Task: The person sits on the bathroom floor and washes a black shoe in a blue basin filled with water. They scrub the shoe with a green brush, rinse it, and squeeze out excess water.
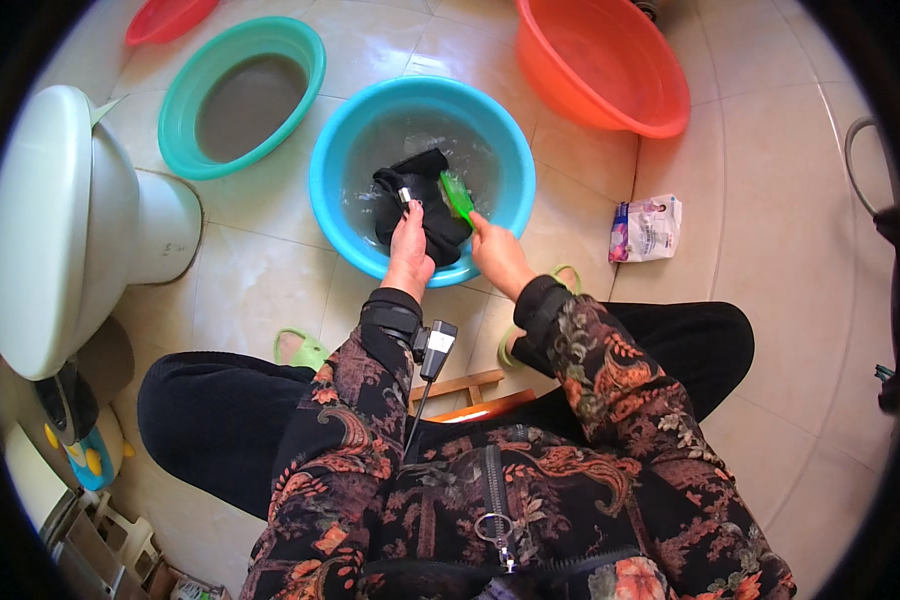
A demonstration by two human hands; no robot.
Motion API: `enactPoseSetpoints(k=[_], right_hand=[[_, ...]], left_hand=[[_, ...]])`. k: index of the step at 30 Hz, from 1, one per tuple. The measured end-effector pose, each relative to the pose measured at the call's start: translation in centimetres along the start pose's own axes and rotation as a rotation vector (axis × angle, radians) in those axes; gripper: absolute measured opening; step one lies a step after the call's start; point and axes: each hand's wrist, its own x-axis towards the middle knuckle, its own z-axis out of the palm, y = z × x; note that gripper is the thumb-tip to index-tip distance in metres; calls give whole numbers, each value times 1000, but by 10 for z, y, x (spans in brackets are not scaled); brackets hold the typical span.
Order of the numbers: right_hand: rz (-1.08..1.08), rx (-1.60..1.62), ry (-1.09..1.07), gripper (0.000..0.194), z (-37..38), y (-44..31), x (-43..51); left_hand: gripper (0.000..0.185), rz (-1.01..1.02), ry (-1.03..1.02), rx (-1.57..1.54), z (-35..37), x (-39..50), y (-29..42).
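Observation:
A round blue plastic basin [324,217] with murky water stands in front of me. In it lies a bunched black cloth item [424,217], partly out of the water, with a small pale tag or metal piece on it. My left hand [411,246] grips the near left part of the black cloth. My right hand [497,251] is closed around the handle of a green brush [457,195], whose head rests against the right side of the cloth. The bristles are hidden.
A green basin [169,127] of grey water stands back left, an orange-red basin [592,67] back right. A white toilet [105,210] is at the left. A printed plastic packet [645,229] lies on the floor tiles at right. A wooden stool [480,409] is beneath me.

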Motion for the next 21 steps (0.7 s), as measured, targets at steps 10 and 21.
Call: enactPoseSetpoints(k=[10,21], right_hand=[[205,492,-293,38,-68,-46,-47],[-58,172,65,28,-13,10,17]], left_hand=[[46,-16,72,-59,-11,7,9],[47,-93,-42,12,23,-10,10]])
